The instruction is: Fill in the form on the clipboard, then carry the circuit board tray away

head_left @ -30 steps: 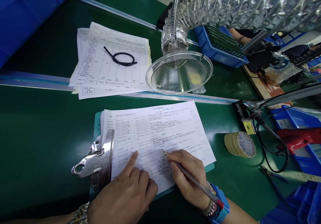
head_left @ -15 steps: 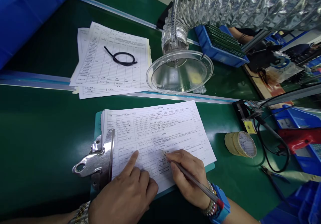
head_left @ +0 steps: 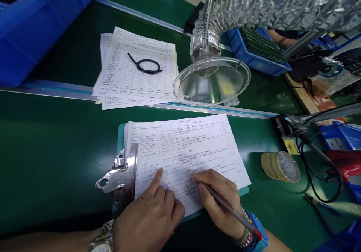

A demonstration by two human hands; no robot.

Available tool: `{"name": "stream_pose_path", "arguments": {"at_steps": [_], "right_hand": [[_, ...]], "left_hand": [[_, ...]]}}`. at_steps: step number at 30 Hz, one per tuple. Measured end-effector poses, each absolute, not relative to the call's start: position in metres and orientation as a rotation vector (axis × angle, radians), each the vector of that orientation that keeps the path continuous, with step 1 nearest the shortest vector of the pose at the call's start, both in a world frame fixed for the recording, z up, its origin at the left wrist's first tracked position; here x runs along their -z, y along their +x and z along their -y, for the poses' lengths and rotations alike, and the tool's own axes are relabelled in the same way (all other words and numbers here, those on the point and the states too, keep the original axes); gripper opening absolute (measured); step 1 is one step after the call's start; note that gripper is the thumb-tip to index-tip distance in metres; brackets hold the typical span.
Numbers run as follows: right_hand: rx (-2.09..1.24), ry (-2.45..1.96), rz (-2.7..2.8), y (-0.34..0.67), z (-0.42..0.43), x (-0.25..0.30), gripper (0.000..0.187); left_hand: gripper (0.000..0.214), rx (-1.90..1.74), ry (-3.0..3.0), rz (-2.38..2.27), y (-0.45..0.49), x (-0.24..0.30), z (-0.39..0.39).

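Observation:
Printed sheets (head_left: 203, 143) lie on a teal clipboard (head_left: 120, 135), held by its metal clip (head_left: 121, 176) on the left side. My left hand (head_left: 149, 214) rests on the lower left of the paper; its index finger is stretched out against a printed row and the other fingers are curled, with nothing in them. Between the thumb and fingers of my right hand (head_left: 222, 199) is a pen (head_left: 234, 212) with a clear barrel and red end cap. Its tip is at the text, right of my left index finger. A watch and bracelets circle my wrists.
A clear fume hood (head_left: 180, 90) on a silver duct hangs behind the clipboard. More papers (head_left: 118, 75) carry a looped black tube (head_left: 149, 71). To the right are a round tin (head_left: 279, 167), pliers (head_left: 321, 205) and a blue bin (head_left: 254, 56) of green boards. Another person's arm shows behind it.
The whole scene has shifted slightly to the right in view as the camera turned. Both hands and the pen keep about the same places on the paper.

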State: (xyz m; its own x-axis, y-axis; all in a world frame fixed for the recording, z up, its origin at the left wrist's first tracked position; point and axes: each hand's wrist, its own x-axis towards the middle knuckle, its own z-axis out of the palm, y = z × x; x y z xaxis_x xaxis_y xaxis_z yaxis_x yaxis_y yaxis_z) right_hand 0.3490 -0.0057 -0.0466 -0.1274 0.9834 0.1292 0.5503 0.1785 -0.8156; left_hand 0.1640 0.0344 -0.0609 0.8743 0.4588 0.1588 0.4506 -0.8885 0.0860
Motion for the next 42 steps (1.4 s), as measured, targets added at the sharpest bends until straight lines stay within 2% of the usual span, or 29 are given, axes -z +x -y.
{"name": "stream_pose_path", "arguments": {"at_steps": [42], "right_hand": [[-0.817, -1.487, 1.786, 0.3495, 0.0061, 0.0486, 0.03]], "left_hand": [[0.011, -0.292, 3.026, -0.775, 0.1628, 0.0604, -0.0335]]}}
